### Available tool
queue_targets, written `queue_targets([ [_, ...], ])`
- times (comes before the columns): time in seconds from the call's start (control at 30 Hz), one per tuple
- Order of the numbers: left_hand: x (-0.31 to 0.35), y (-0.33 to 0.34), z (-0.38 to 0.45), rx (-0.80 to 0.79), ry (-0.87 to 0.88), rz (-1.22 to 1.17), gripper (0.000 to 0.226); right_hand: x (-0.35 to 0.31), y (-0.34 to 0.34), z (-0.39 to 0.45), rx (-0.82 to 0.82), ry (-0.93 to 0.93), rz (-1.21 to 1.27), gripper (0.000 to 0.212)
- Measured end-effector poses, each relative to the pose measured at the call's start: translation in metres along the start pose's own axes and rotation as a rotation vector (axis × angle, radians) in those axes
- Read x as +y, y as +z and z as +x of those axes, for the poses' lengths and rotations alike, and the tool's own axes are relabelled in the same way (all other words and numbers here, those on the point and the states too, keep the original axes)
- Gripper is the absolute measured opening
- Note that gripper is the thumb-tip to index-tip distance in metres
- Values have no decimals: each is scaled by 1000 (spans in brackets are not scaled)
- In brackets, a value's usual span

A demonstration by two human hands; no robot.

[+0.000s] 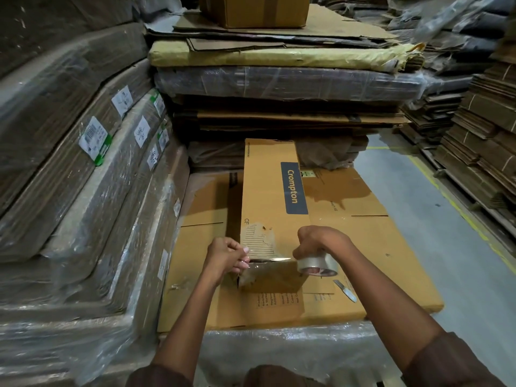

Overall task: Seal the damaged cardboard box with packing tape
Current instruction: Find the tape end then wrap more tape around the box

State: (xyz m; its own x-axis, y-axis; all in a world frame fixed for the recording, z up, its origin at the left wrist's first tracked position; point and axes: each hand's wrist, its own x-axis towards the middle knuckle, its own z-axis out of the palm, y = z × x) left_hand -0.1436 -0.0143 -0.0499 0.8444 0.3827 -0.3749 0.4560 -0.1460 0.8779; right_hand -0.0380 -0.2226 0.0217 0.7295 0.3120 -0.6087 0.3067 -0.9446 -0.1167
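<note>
A long flattened cardboard box with a dark "Crompton" label lies lengthwise on a bigger flat carton. Near its close end the outer paper is torn away, baring the corrugation. My right hand grips a roll of clear packing tape at the box's right edge. My left hand pinches the free end of the tape. The strip is stretched between both hands across the box, just below the tear.
A small knife lies on the big carton right of the roll. Plastic-wrapped bundles of flat cartons rise on the left and behind. Stacks of cardboard line the right, beyond a grey floor aisle with yellow lines.
</note>
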Motion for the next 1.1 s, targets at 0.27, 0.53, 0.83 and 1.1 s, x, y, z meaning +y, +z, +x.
queue_targets([
  [0.27,1,-14,1,30,28,12,17,-17,11,7,45,51,30,50],
  [0.53,-3,-8,-1,-13,5,6,18,-24,4,6,-16,73,39,33],
  [0.83,-5,-7,4,14,-6,35,17,-34,7,8,11,97,58,25],
  [1.1,-10,2,5,64,-43,113,16,-47,13,15,13,161,-40,27],
])
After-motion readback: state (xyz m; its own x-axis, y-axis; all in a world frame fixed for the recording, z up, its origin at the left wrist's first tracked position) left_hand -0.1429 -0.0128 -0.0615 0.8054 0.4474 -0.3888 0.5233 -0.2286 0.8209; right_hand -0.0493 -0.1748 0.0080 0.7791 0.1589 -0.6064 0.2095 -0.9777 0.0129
